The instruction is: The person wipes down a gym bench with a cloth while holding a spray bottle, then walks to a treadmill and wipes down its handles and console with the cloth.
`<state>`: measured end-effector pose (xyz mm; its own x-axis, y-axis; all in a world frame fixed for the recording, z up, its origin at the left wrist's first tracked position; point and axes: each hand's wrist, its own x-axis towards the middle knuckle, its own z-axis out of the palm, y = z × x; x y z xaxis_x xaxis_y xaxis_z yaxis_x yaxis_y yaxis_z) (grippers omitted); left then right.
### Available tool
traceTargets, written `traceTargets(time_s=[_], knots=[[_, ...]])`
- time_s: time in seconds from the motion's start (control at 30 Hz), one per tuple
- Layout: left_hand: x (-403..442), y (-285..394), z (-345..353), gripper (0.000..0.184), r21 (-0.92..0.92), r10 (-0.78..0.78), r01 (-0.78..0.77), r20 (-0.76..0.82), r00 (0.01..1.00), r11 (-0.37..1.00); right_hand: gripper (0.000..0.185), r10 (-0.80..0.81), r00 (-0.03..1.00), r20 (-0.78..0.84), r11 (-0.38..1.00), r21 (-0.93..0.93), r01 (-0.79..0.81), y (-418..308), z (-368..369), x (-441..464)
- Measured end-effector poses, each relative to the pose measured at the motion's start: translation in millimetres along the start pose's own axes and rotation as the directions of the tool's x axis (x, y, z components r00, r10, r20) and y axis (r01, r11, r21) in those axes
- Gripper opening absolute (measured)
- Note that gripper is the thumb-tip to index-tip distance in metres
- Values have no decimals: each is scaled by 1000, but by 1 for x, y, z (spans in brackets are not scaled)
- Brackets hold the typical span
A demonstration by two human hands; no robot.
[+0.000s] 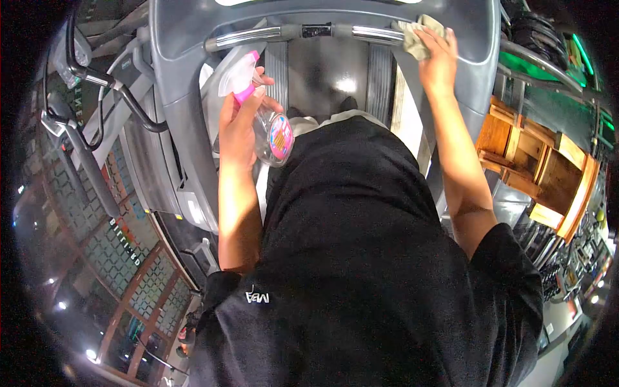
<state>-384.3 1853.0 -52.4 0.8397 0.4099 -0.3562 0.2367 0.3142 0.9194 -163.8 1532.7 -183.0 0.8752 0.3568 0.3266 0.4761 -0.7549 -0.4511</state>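
Note:
My left hand (242, 122) is wrapped round a clear spray bottle (274, 138) with a pink and white trigger head and a colourful label. The bottle tilts, its nozzle towards the upper right. Under the fingers of my right hand (438, 58) is a beige cloth (422, 39), pressed against the right end of a handlebar (309, 31). This bar has chrome sections and dark grips, and crosses the front of a grey treadmill (322, 11). Part of the cloth is hidden behind my fingers.
I stand over the dark treadmill belt (325, 71), between its side rails. Another exercise machine (97, 77) with bent handles is close on the left. A wooden box-like rack (538, 164) stands on the right, with more gym equipment beyond it.

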Motion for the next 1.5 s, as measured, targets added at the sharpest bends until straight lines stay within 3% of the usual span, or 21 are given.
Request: traceTargets(time_s=[0.1, 0.13, 0.2, 0.23, 0.3, 0.4, 0.43, 0.47, 0.5, 0.53, 0.6, 0.67, 0.7, 0.73, 0.9, 1.03, 1.1, 1.2, 1.37, 1.43, 1.5], knots=[[-3, 3, -1, 43, 10, -11, 10, 14, 1000, 1000, 66, 29, 1000, 4, 996, 80, -29, -49, 25, -1], [-1, 5, -1, 43, 14, -16, 15, 26, 1000, 1000, 65, 63, 998, 32, 973, 220, -68, -62, 36, 1], [5, 8, -4, 43, 37, 6, -8, 62, 998, 999, 69, -93, 995, -29, 976, 194, 97, -80, 69, 6], [7, 10, -4, 43, 46, 8, -12, 84, 996, 999, 70, -49, 999, -6, 943, 330, 48, -97, 76, 3], [10, 19, 1, 43, 57, 2, -10, 122, 992, 998, 56, -267, 964, 13, 947, 186, 260, -107, 78, 4], [22, 32, -3, 42, 84, 16, -29, 150, 988, 996, 36, -293, 956, -4, 956, 19, 293, -104, 71, 5], [25, 35, -4, 42, 87, 24, -38, 157, 987, 995, 30, -38, 999, 35, 927, 376, 22, -102, 64, 8], [26, 38, -7, 41, 91, 28, -43, 162, 986, 995, 25, 188, 968, 165, 707, 661, -250, -98, 54, 11], [27, 41, -11, 41, 94, 26, -42, 159, 987, 995, 20, 340, 870, 358, 343, 814, -469, -91, 46, 9], [28, 44, -15, 41, 95, 26, -41, 155, 988, 995, 19, 280, 931, 232, 557, 751, -355, -58, 53, 2], [33, 45, -27, 41, 77, 27, -38, 150, 988, 996, 21, 271, 961, 52, 799, 546, -254, -11, 40, -8], [35, 43, -43, 40, 49, 24, -31, 141, 990, 998, 27, 188, 979, -73, 968, 181, -173, -7, 6, -11], [35, 42, -50, 40, 49, 24, -30, 133, 991, 998, 31, 19, 997, -75, 994, -104, -27, -9, -2, -11], [35, 40, -57, 40, 50, 24, -30, 124, 992, 998, 47, 88, 994, -67, 993, -75, -93, -13, 2, -11], [31, 38, -91, 43, 74, 35, -44, 122, 992, 996, 57, 208, 974, -86, 976, 90, -200, -93, 37, 11], [24, 43, -110, 41, 68, 19, -27, 120, 993, 997, 45, 11, 998, -67, 952, 305, 10, -156, 124, 25], [29, 45, -123, 40, 36, 10, -15, 133, 991, 999, 40, -73, 994, -79, 966, 244, 90, -224, 140, 27], [34, 52, -127, 39, 44, 26, -34, 170, 985, 998, 33, -112, 990, -83, 951, 280, 131, -230, 158, 34], [52, 53, -135, 40, 30, 34, -42, 255, 966, 999, 44, -251, 962, 103, 967, 79, 244, -192, 114, 21], [56, 53, -140, 40, 22, 41, -49, 276, 960, 999, 44, -222, 970, 99, 975, 39, 219, -160, 87, 15], [58, 54, -146, 40, 31, 40, -50, 258, 965, 998, 43, -59, 998, -21, 997, -42, 58, -114, 72, 11]])
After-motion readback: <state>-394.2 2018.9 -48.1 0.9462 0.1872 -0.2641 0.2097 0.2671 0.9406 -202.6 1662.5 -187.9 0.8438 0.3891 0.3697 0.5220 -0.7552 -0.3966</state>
